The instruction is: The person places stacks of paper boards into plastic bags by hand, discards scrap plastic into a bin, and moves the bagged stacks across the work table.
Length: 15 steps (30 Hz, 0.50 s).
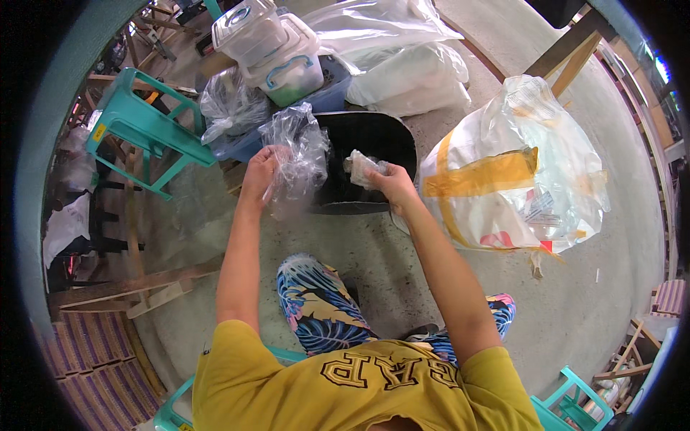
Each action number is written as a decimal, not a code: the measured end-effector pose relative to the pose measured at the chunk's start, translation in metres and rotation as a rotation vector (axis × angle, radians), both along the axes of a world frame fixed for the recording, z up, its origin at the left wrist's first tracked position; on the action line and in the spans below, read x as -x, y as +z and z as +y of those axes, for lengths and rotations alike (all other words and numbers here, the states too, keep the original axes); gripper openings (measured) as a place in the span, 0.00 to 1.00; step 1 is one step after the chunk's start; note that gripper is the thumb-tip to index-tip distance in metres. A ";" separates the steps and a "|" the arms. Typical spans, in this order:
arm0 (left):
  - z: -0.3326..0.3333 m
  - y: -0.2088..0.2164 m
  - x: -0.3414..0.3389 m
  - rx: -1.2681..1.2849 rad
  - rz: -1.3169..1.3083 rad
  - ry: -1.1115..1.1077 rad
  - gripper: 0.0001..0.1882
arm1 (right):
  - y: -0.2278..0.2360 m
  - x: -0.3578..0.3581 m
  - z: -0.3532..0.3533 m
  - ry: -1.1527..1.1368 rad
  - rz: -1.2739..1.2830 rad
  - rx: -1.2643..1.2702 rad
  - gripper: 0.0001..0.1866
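Reaching over a round-cornered black bin, a person in a yellow shirt has both hands occupied. Glossy folds partly mask the fingertips of the left hand, its grip pinched on a clear, crinkled bag over the bin's left edge; I can't tell which end is its mouth. The bag's long axis runs from the bin's far-left corner toward the near-left. Above the bin's right half, the right hand has its grip closed on a whitish crumpled wad, free end pointing left. Shadow hides the bin's bottom; a tape-bound white sack bulges to its right.
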<state>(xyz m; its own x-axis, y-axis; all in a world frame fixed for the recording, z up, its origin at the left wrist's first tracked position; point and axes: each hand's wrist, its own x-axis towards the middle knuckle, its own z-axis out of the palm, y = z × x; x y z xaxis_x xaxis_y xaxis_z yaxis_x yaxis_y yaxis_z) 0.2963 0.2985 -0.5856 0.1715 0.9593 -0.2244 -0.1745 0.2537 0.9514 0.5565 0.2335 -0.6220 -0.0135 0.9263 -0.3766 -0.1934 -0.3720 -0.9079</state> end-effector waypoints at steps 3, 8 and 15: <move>0.006 0.005 -0.010 -0.031 -0.009 0.018 0.05 | 0.010 -0.002 -0.002 -0.023 0.166 0.061 0.14; 0.010 0.017 -0.020 -0.036 -0.048 0.034 0.06 | 0.015 -0.003 0.000 -0.019 0.223 0.106 0.14; 0.018 0.025 -0.022 -0.098 -0.051 0.061 0.07 | 0.008 -0.009 0.001 0.025 0.274 0.109 0.12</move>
